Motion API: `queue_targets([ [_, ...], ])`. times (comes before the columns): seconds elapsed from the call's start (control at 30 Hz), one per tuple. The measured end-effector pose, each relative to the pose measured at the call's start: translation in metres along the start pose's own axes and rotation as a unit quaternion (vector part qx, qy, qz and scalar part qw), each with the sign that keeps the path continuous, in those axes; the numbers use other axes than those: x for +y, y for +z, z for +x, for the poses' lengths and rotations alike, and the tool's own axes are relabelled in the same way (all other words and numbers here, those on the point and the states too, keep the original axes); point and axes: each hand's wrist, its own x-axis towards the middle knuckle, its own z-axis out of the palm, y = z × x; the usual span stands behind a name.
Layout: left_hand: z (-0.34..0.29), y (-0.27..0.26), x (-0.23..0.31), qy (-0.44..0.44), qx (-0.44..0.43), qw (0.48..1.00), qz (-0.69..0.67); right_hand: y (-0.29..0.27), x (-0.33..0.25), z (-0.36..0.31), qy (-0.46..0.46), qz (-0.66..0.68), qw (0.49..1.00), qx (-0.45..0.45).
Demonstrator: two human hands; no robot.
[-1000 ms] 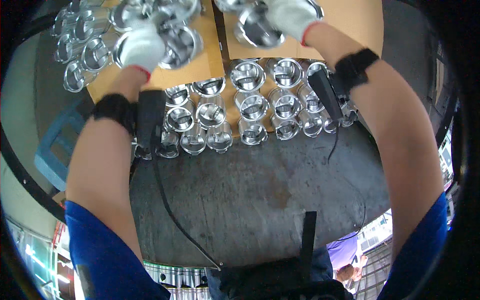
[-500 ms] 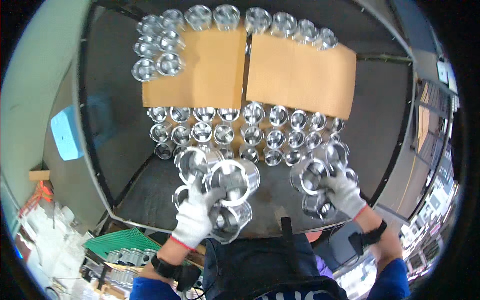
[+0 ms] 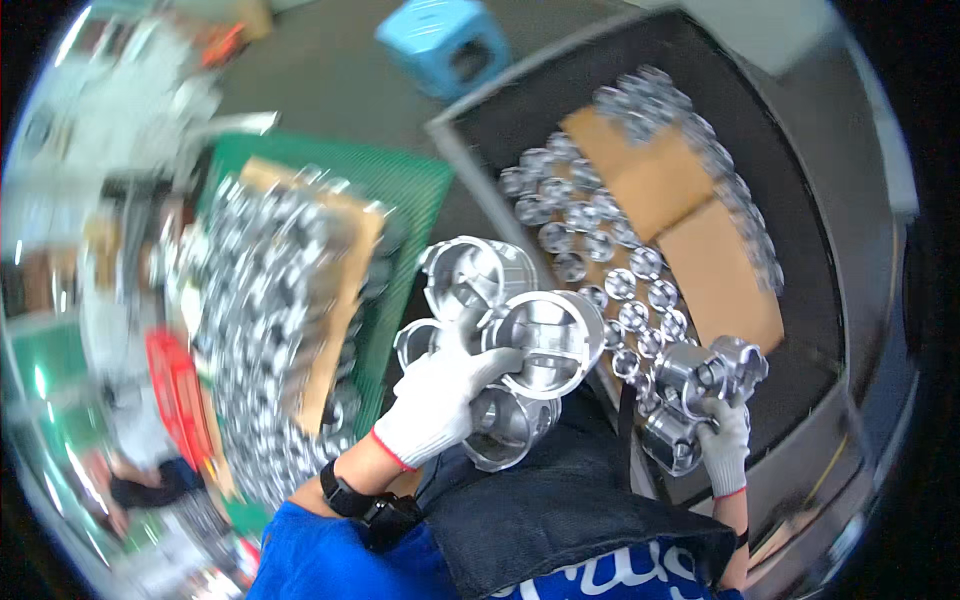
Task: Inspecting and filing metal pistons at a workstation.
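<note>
Several silver engine pistons [image 3: 548, 345] are bunched in my left hand [image 3: 440, 395], which wears a white knit glove with a red cuff. Its fingers hook into their hollow open ends, and the thumb presses on the nearest one. Lower right, my gloved right hand [image 3: 727, 440] grips another bunch of pistons [image 3: 690, 378] over the near end of a dark bin. My left-hand bunch hangs in front of my apron, between that bin and a green surface. Parts of the fingers are hidden inside and behind the metal.
The dark-walled bin [image 3: 805, 240] holds rows of pistons [image 3: 620, 285] and brown cardboard sheets [image 3: 725, 275]. At left, a green mesh surface [image 3: 405, 180] carries many blurred pistons [image 3: 270, 300] and cardboard. A blue stool [image 3: 440, 40] stands beyond; a red crate [image 3: 180, 400] and another person's arm [image 3: 130, 480] are far left.
My view has swung left, so the bin now lies to the right and the green surface shows at left. Both bunches of pistons have left the bin's front area, still in my hands.
</note>
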Motion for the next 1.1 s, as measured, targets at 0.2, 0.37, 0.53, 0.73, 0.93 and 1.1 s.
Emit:
queue_targets([
  [0.2,-0.193,0.022,-0.008,-0.213,0.142,0.967,0.004,-0.009,-0.048,-0.008,-0.173,-0.034,0.982,-0.062],
  [0.37,-0.342,0.074,-0.008,-0.385,0.225,0.894,-0.043,0.003,-0.104,-0.023,-0.316,-0.109,0.936,-0.112],
  [0.53,-0.469,0.139,-0.016,-0.529,0.280,0.786,-0.154,0.034,-0.208,-0.076,-0.498,-0.170,0.842,-0.120],
  [0.73,-0.607,0.212,-0.082,-0.560,0.352,0.725,-0.192,0.103,-0.334,-0.190,-0.588,-0.319,0.731,-0.134],
  [0.93,-0.706,0.264,-0.180,-0.617,0.383,0.670,-0.155,0.207,-0.467,-0.333,-0.660,-0.384,0.600,-0.237],
  [1.1,-0.739,0.288,-0.253,-0.630,0.409,0.632,-0.192,0.301,-0.510,-0.421,-0.709,-0.394,0.499,-0.304],
])
